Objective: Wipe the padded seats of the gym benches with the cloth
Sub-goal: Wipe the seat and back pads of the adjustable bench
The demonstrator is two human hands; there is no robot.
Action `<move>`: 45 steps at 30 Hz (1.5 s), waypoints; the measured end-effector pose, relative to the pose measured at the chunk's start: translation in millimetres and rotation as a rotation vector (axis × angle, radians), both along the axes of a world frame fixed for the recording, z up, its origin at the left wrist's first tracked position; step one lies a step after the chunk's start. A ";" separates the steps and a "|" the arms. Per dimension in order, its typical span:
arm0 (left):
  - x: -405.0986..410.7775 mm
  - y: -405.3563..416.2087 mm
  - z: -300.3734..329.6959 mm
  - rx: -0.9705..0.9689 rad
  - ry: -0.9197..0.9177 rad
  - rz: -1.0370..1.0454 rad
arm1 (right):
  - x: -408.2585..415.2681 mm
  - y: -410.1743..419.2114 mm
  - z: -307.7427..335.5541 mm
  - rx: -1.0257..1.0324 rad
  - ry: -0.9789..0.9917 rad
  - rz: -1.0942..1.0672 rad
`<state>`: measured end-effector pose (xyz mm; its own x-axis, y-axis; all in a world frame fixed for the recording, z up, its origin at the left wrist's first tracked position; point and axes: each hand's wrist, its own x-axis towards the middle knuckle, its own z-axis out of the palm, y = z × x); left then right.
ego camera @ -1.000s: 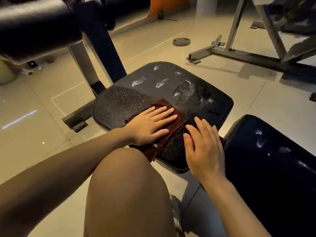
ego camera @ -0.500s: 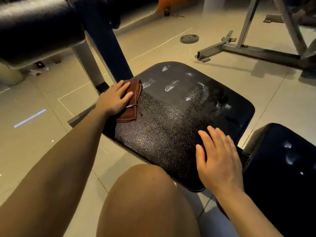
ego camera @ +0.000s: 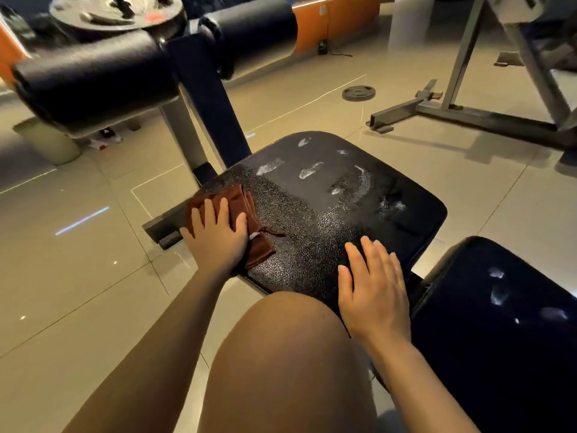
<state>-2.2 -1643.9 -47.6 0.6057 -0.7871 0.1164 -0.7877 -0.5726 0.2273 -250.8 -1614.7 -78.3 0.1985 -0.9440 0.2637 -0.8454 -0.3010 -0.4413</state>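
A black padded bench seat (ego camera: 327,226) fills the middle of the head view, with pale smudges across its far half. My left hand (ego camera: 215,235) lies flat with straight fingers on a folded brown cloth (ego camera: 249,226), pressing it against the seat's left edge. My right hand (ego camera: 374,289) rests flat and open on the seat's near right corner. A second dark pad (ego camera: 505,323) with whitish marks sits to the right. My bare knee (ego camera: 290,354) is in front, below the seat.
A padded roller (ego camera: 93,79) on a dark post (ego camera: 215,110) rises beyond the seat at left, a weight plate (ego camera: 115,10) above it. A grey steel rack frame (ego camera: 452,110) stands on the tiled floor at right. A small weight plate (ego camera: 358,93) lies on the floor.
My left hand slid the cloth from the seat's near middle out to the left edge, then a little back toward me along that edge. My right hand stayed flat on the near right corner.
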 end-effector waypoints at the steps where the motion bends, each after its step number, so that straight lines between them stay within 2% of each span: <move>1: -9.4 6.5 -1.2 0.008 0.006 0.006 | -2.1 0.4 0.3 0.013 -0.012 0.024; 6: -54.4 33.3 -6.5 0.043 0.004 -0.102 | -33.6 -1.2 11.9 0.132 -0.110 0.252; 10: -94.2 55.0 -11.1 0.050 -0.097 -0.318 | -74.3 10.5 21.6 0.159 -0.274 0.172; 16: -133.4 81.2 -19.2 -0.004 -0.171 -0.577 | -104.8 47.7 5.9 0.096 -0.341 0.163; 21: -171.1 103.7 -34.5 -0.186 -0.097 -0.533 | -130.2 79.6 1.4 0.048 -0.345 0.225; 25: -193.1 123.0 -42.5 -0.204 -0.096 -0.587 | -160.6 99.9 0.8 0.102 -0.305 0.282; 27: -206.2 132.2 -36.0 -0.236 0.034 -0.557 | -179.0 108.0 4.8 0.137 -0.345 0.277; 29: -227.1 142.6 -15.5 -0.304 0.270 -0.441 | -201.9 117.3 11.6 0.180 -0.403 0.253; 32: -266.4 163.7 22.4 -0.485 0.659 -0.333 | -240.6 137.7 25.1 0.269 -0.430 0.240; 34: -299.0 182.9 45.9 -0.627 0.832 -0.309 | -266.5 153.1 34.8 0.361 -0.471 0.254; 37: -357.6 220.4 72.1 -0.688 0.933 -0.341 | -305.4 171.9 58.8 0.469 -0.681 0.236; 41: -445.2 275.3 84.6 -0.625 0.959 -0.393 | -359.2 195.3 103.2 0.621 -0.968 0.251; 43: -487.3 301.2 87.0 -0.574 1.003 -0.425 | -387.8 208.8 119.4 0.665 -0.984 0.277; 45: -530.4 325.1 92.3 -0.536 1.117 -0.426 | -421.8 222.0 127.8 0.637 -0.916 0.305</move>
<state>-532.6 -1318.8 44.7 0.2954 -0.9526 0.0733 -0.1225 0.0383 0.9917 -672.6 -1392.7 49.5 0.4215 -0.9033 -0.0802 -0.0611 0.0600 -0.9963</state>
